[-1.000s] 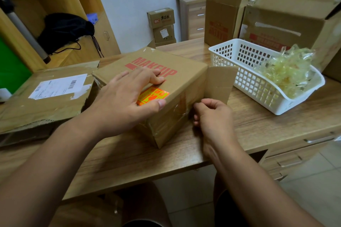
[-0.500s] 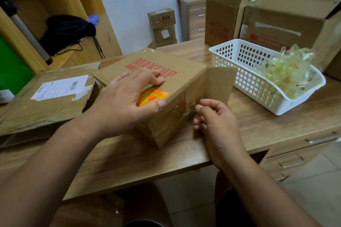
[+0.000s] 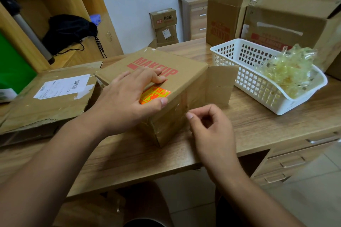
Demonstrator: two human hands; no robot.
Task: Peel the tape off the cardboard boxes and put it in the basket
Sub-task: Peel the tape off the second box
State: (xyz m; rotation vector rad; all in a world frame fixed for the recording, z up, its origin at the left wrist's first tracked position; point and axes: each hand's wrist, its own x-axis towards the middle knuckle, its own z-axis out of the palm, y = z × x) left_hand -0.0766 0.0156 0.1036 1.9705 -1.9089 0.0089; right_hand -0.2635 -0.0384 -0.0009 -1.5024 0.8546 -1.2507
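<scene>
Peeling step in hand: left hand (image 3: 127, 101) flat, steadying MAKEUP box (image 3: 166, 86); right hand (image 3: 210, 125) grip narrow at side tape (image 3: 181, 106), contact unclear; next requires lifting an edge.

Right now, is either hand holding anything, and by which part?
The left hand lies flat on top of the MAKEUP box, steadying it without a grip. The right hand pinches at the box's near side; whether it has tape cannot be told.
</scene>
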